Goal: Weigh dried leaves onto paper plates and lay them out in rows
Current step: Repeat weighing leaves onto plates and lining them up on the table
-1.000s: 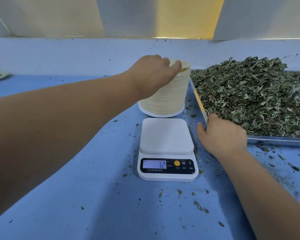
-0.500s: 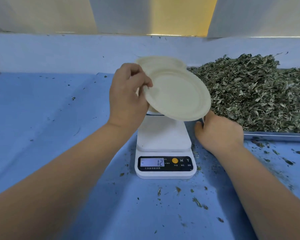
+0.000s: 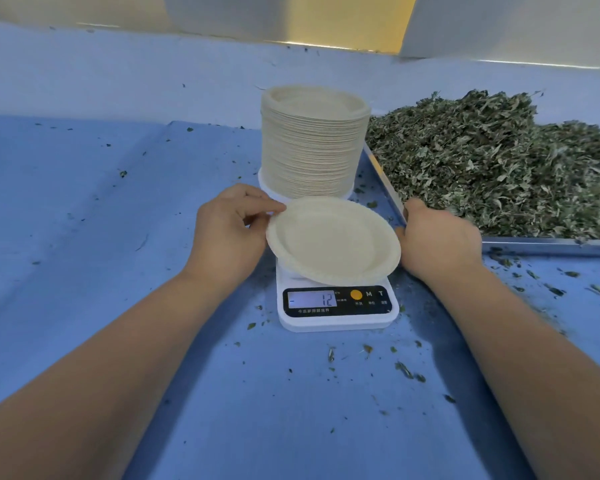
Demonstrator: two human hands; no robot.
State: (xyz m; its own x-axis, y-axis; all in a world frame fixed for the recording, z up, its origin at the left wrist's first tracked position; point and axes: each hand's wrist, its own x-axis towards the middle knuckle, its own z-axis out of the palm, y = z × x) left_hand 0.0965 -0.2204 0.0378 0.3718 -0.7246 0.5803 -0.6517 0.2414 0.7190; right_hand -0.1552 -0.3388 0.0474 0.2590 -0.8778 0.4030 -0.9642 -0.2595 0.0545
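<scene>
Now, left hand (image 3: 227, 237) pinching round paper plate (image 3: 333, 242) over white scale (image 3: 338, 322) — right hand (image 3: 440, 240) by steel tray (image 3: 548, 245), grip unclear.

Layout on the desk (image 3: 118, 237), seen from its near edge. The scale (image 3: 338, 318) stands at centre. Directly behind it, on the far side, stands the stack of plates (image 3: 314, 143). A single paper plate (image 3: 333, 240) lies over the scale's platform; whether it rests on it cannot be told. The left hand (image 3: 227, 233), left of the scale, pinches this plate's left rim. To the right of the stack and scale lies the tray (image 3: 548, 244), with the dried leaves (image 3: 499, 161) heaped in it. The right hand (image 3: 437, 240), between plate and tray, grips the tray's near left corner. Leaf scraps (image 3: 404, 368) lie scattered on the desk near and right of the scale.
</scene>
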